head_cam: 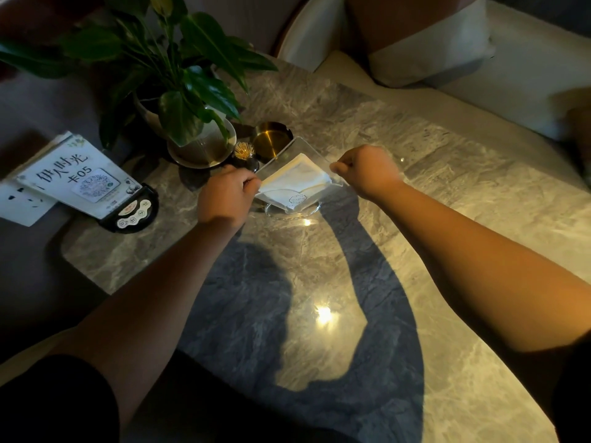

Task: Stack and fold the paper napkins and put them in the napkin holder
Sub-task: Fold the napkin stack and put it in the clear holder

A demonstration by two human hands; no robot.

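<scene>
A folded stack of white paper napkins [295, 180] sits inside a clear acrylic napkin holder [299, 208] near the far left part of the marble table [415, 219]. My left hand [225, 196] pinches the left corner of the napkins, fingers closed. My right hand [367, 172] is closed at the right corner of the stack, against the holder's edge. The holder stands upright on a round clear base.
Behind the holder stand a brass ashtray [271, 140], a small toothpick holder [244, 153] and a potted plant [192, 91]. A table sign with a call-button base [83, 180] stands at the left. Cushioned seats [431, 43] lie beyond the table's far edge.
</scene>
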